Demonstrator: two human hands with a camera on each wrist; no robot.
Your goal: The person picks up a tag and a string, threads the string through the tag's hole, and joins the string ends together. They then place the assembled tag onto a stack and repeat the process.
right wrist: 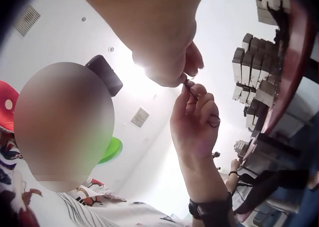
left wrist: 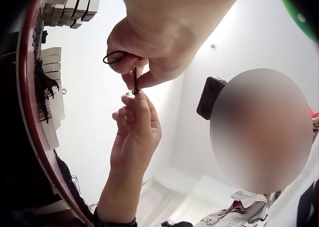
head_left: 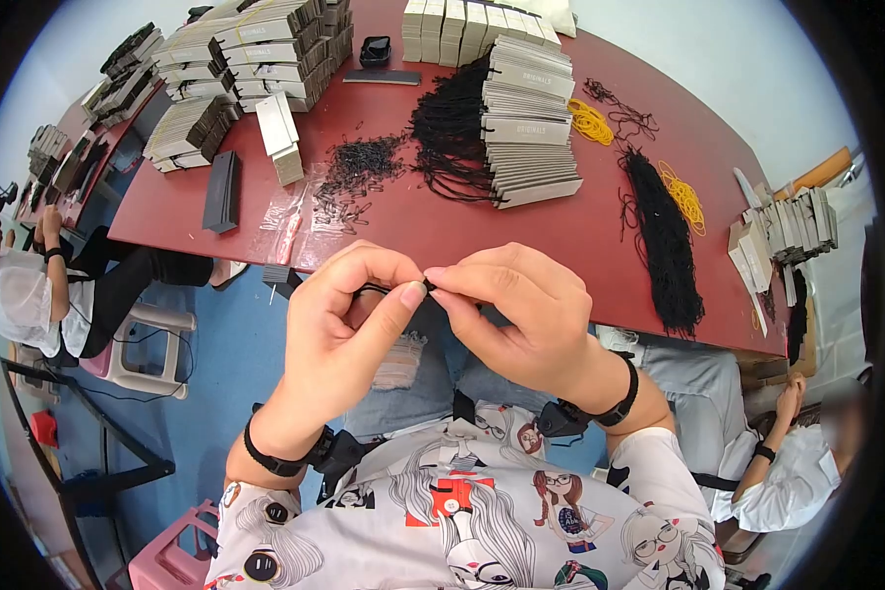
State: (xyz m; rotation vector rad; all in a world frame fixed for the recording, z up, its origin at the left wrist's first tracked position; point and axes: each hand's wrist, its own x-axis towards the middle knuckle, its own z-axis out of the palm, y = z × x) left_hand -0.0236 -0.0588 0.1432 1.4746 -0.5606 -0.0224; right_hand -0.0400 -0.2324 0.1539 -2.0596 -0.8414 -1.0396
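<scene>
Both hands meet above the lap, just in front of the table's near edge. My left hand (head_left: pixel 349 320) pinches a thin black cord (left wrist: pixel 135 78) between thumb and forefinger, and a loop of it sticks out past the fingers in the left wrist view. Thumb and forefinger of my right hand (head_left: pixel 526 300) pinch the cord's end, their tips almost touching the left ones. A small wire pin (left wrist: pixel 130 93) shows at those right fingertips; the fingers hide part of it. On the table beyond lies a heap of small black pins (head_left: pixel 354 175).
The red table (head_left: pixel 413 231) carries a stack of grey tags (head_left: pixel 531 128) with black cords, a black cord bundle (head_left: pixel 662 251), yellow bands (head_left: pixel 683 197) and piled card stacks (head_left: pixel 265 54). One person (head_left: pixel 29 295) sits left, another (head_left: pixel 796 472) right. A pink stool (head_left: pixel 172 556) stands behind left.
</scene>
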